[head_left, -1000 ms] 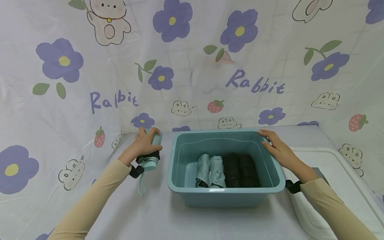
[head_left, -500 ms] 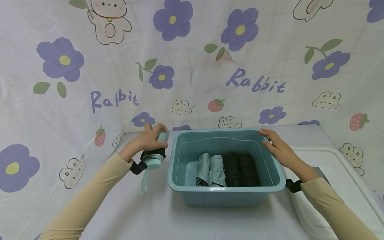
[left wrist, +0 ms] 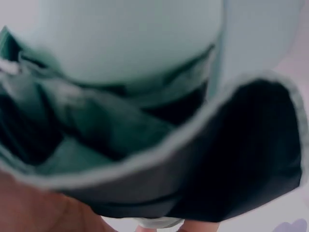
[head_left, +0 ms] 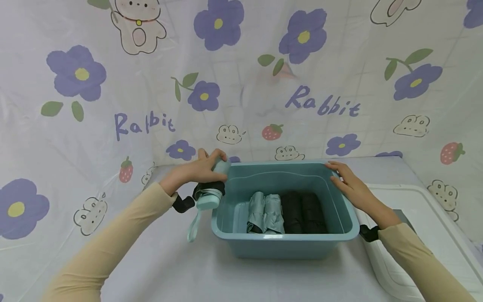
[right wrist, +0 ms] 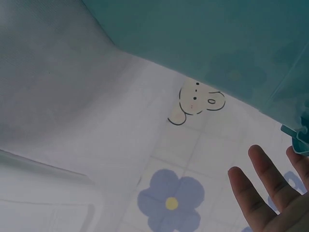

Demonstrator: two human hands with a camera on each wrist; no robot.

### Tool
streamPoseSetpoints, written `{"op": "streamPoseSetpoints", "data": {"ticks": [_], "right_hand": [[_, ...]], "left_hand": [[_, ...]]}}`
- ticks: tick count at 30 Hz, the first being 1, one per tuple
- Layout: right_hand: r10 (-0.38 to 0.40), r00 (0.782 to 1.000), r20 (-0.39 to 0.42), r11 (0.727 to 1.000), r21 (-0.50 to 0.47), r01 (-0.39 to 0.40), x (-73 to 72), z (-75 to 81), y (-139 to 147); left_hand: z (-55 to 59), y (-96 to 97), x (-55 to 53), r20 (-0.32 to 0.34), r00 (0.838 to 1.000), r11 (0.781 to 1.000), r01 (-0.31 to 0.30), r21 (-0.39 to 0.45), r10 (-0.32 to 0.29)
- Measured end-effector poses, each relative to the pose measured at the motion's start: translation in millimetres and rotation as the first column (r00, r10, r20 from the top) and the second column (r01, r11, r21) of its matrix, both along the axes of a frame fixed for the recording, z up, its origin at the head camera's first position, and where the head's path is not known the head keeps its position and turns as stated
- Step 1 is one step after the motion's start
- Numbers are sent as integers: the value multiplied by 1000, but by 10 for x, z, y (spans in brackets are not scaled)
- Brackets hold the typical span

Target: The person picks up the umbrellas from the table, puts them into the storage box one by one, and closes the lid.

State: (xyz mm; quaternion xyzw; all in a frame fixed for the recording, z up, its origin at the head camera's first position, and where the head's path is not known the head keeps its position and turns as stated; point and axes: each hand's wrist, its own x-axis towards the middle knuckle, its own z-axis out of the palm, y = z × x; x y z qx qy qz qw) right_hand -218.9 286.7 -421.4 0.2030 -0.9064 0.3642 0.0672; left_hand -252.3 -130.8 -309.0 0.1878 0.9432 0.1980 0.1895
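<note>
My left hand (head_left: 196, 170) grips a folded compact umbrella (head_left: 208, 200), light blue with black fabric edging and a wrist strap that dangles below. It is held at the left rim of a blue-green plastic storage bin (head_left: 279, 248). Close up in the left wrist view, the umbrella's handle end (left wrist: 130, 38) and loose canopy folds fill the picture. My right hand (head_left: 349, 188) rests on the bin's right rim near the back corner; the right wrist view shows straight, spread fingers (right wrist: 263, 179) outside it. Inside the bin lie two light blue folded umbrellas (head_left: 265, 212) and two black ones (head_left: 305, 212).
A white lid (head_left: 422, 251) with a grey patch lies on the table to the right, partly under my right forearm. The pale tabletop (head_left: 181, 268) extends in front and to the left. A printed curtain (head_left: 241, 84) hangs behind and at the sides.
My left hand has carried the umbrella rightward, from the table's left side to the bin's left rim. The right hand has stayed on the right rim.
</note>
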Motion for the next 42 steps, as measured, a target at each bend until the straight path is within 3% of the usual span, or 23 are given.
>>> {"op": "streamPoseSetpoints", "data": {"ticks": [7,13,22,32,42], "right_hand": [[-3,1000,3,1000,-3,3,9,-8,1],[-6,1000,9,1000,-3,6,9,0,6],[-12,1000,19,1000,3,12,8,3,13],[-20,1000,15,1000,8,20,-9,5,27],[-19,1000,23,1000,4,19,7,14,2]], "left_hand": [[45,249,86,20,998,999,51,-6,-51],[-36,388,51,20,995,995,97,-29,-96],[-145,573,3,87,986,987,149,-52,-145],[-270,786,-65,183,976,980,147,-135,-121],[-455,940,-93,199,980,958,59,-280,-2]]}}
